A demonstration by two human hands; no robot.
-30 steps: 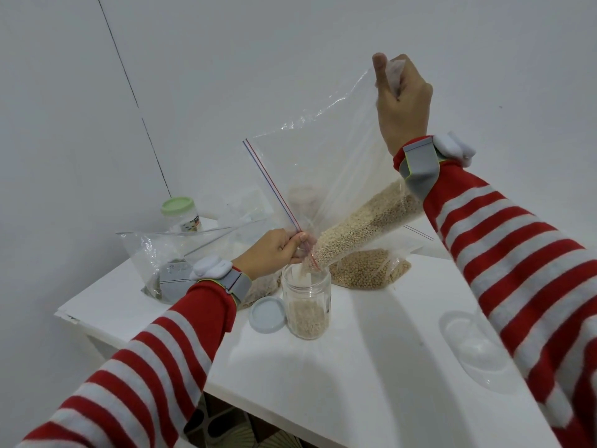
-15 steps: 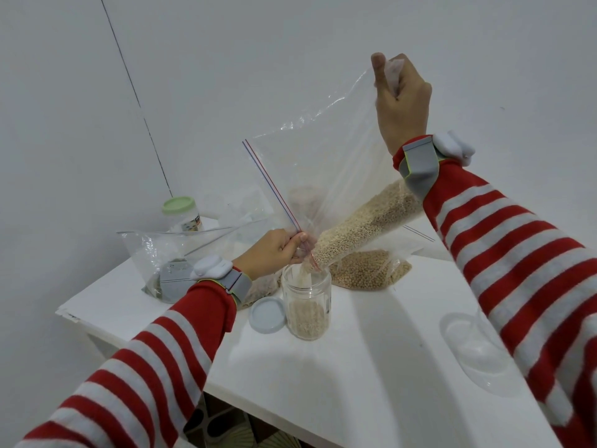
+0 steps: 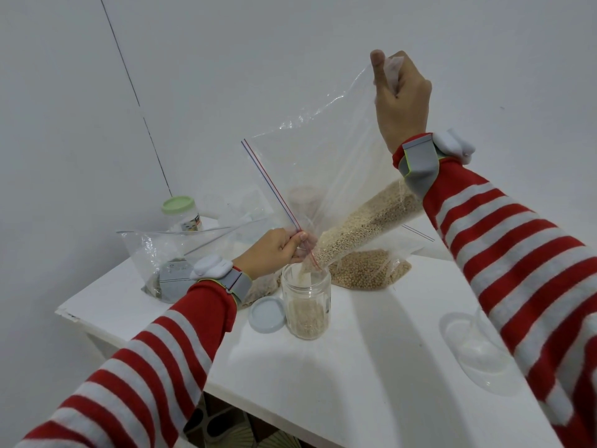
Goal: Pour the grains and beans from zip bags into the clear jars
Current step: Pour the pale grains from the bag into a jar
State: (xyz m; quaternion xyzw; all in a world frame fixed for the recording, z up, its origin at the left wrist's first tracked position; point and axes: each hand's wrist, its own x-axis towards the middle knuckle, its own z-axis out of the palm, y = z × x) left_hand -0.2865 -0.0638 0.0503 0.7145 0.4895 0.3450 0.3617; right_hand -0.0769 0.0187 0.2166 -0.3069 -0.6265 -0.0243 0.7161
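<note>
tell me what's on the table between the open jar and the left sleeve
A round pale lid lies flat there, beside the jar, in the head view.

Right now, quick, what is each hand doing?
Left hand: pinches the zip bag at its mouth, over the jar.
Right hand: grips the bag's raised bottom corner.

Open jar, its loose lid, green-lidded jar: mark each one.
open jar (image 3: 306,313), head view, glass wall over the grains.
loose lid (image 3: 267,315), head view, middle of the disc.
green-lidded jar (image 3: 178,204), head view, the green cap.
</note>
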